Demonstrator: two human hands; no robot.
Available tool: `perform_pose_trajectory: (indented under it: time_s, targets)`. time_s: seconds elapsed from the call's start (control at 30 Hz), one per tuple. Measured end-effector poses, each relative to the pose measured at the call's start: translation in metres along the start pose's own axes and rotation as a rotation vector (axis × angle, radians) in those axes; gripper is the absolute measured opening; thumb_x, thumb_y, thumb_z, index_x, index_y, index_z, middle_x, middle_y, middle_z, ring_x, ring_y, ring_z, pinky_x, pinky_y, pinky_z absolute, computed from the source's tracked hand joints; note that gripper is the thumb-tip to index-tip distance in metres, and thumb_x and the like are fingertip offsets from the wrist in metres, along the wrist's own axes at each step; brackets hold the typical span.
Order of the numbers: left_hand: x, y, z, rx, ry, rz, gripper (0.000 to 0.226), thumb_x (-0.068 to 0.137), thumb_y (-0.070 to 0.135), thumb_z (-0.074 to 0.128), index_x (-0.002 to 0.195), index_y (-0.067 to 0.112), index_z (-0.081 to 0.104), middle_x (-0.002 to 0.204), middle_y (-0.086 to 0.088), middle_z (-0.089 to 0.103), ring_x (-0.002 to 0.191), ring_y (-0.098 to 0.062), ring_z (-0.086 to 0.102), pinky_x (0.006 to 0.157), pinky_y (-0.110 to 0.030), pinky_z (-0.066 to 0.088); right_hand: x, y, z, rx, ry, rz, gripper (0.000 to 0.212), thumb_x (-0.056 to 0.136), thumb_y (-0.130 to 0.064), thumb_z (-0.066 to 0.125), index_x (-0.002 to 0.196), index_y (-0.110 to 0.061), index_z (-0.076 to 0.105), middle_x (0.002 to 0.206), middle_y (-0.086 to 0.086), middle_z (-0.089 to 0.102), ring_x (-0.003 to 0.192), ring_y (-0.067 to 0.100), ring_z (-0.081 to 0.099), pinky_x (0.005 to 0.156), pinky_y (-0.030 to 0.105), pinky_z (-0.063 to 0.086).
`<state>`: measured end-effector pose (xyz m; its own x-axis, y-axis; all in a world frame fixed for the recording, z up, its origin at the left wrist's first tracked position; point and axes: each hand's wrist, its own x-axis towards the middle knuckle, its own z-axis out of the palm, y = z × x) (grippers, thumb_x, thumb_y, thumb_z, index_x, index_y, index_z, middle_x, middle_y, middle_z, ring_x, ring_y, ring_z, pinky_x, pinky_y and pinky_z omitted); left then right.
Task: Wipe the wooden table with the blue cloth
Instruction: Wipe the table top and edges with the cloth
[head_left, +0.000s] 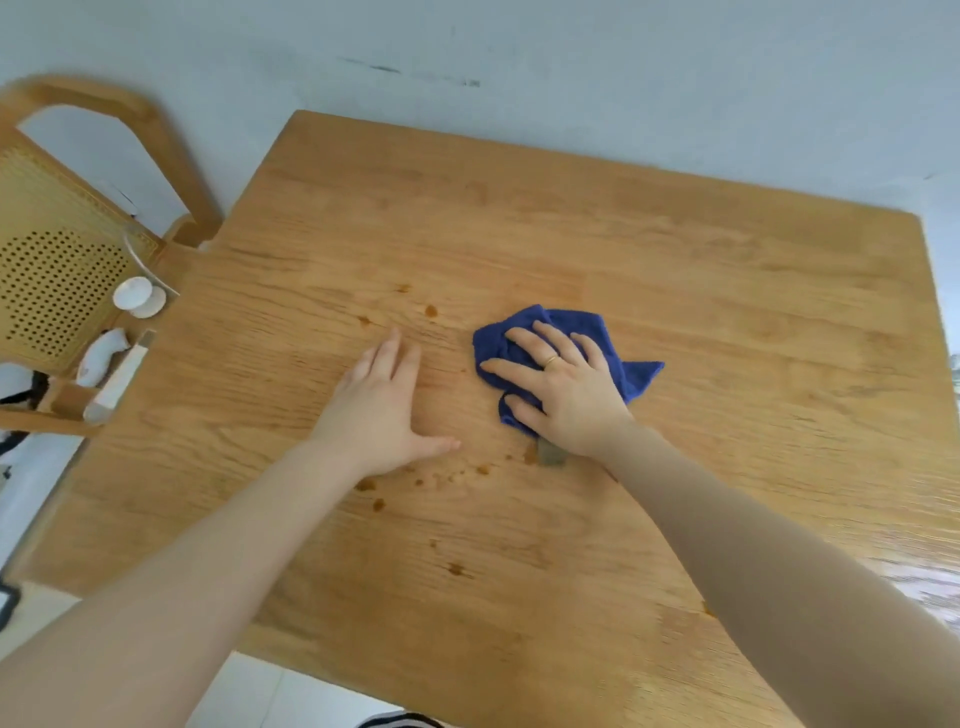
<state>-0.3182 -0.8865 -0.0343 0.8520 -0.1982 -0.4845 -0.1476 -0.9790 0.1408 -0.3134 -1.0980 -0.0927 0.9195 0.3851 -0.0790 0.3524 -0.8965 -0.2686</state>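
Right hand (563, 387): laid flat, fingers spread, pressed on the blue cloth (636, 375).
Blue cloth: crumpled, nappy; bunched under the palm, mid-table.
Left hand (382, 408): flat, fingers together, just beside the cloth.
Wooden table (649, 249): grained, brown-spotted.

A light wooden bench (675, 270) carries a crumpled blue cloth (636, 371) under the spread right hand (563, 395), while the left hand (382, 405) lies flat just beside it; small brown spots (431, 310) dot the wood beyond and behind both hands.
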Motion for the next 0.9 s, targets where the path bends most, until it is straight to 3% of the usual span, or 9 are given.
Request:
perform_pose_trajectory:
  time_s: [0.13,0.23,0.33,0.47,0.57,0.77,0.9]
  targets:
    - [0.011,-0.023,-0.003,0.099,-0.004,0.005,0.115,0.071,0.068,0.060,0.148,0.016,-0.006,0.156,-0.009,-0.018,0.144,-0.028,-0.004,0.116,-0.040,0.009,0.047,0.003,-0.002,0.000,0.038,0.285,0.041,0.095,-0.045,0.035,0.136,-0.045,0.036,0.155,-0.004,0.018,0.143,0.025,0.009,0.112,0.049,0.006]
    - [0.021,-0.033,-0.009,0.141,0.022,-0.027,0.123,0.066,0.067,0.065,0.148,0.014,-0.011,0.154,-0.013,-0.020,0.144,-0.031,-0.004,0.116,-0.042,0.008,0.063,-0.005,-0.005,0.022,0.068,0.390,0.041,0.095,-0.041,0.037,0.135,-0.045,0.036,0.155,-0.003,0.016,0.143,0.025,0.006,0.112,0.050,0.004]
    - [0.028,-0.037,-0.011,0.182,0.022,-0.014,0.133,0.058,0.072,0.066,0.147,0.012,-0.014,0.153,-0.016,-0.022,0.144,-0.030,-0.006,0.116,-0.041,0.005,0.043,-0.021,0.003,0.034,0.065,0.313,0.040,0.093,-0.039,0.041,0.133,-0.044,0.041,0.154,-0.003,0.021,0.143,0.026,0.010,0.112,0.050,0.006]
    - [0.040,-0.044,-0.012,0.211,-0.024,-0.065,0.144,0.047,0.085,0.058,0.146,0.012,-0.017,0.152,-0.019,-0.022,0.143,-0.032,-0.010,0.116,-0.043,0.001,0.012,-0.039,0.013,0.025,0.088,0.121,0.042,0.084,-0.042,0.038,0.122,-0.039,0.056,0.142,0.001,0.045,0.134,0.033,0.034,0.103,0.057,0.024]
    - [0.043,-0.048,-0.011,0.227,-0.050,-0.121,0.150,0.041,0.091,0.051,0.143,0.010,-0.024,0.150,-0.026,-0.024,0.141,-0.038,-0.015,0.115,-0.046,-0.004,0.024,-0.021,0.008,-0.024,0.029,0.063,0.043,0.085,-0.045,0.035,0.124,-0.039,0.054,0.141,0.000,0.045,0.133,0.032,0.037,0.101,0.054,0.029]
    - [0.047,-0.052,-0.009,0.175,-0.069,-0.142,0.158,0.036,0.092,0.052,0.142,0.002,-0.023,0.151,-0.026,-0.021,0.142,-0.037,-0.011,0.115,-0.047,-0.003,0.070,-0.015,0.001,-0.045,0.096,0.435,0.041,0.095,-0.042,0.039,0.135,-0.043,0.038,0.153,-0.002,0.023,0.142,0.025,0.012,0.112,0.048,0.010]
    - [0.046,-0.053,-0.007,0.129,-0.032,-0.115,0.158,0.037,0.089,0.056,0.143,0.000,-0.019,0.151,-0.026,-0.019,0.142,-0.037,-0.012,0.116,-0.044,-0.002,0.062,-0.042,0.009,-0.062,0.116,0.395,0.042,0.092,-0.043,0.035,0.134,-0.039,0.043,0.151,0.003,0.030,0.140,0.032,0.019,0.109,0.053,0.015]
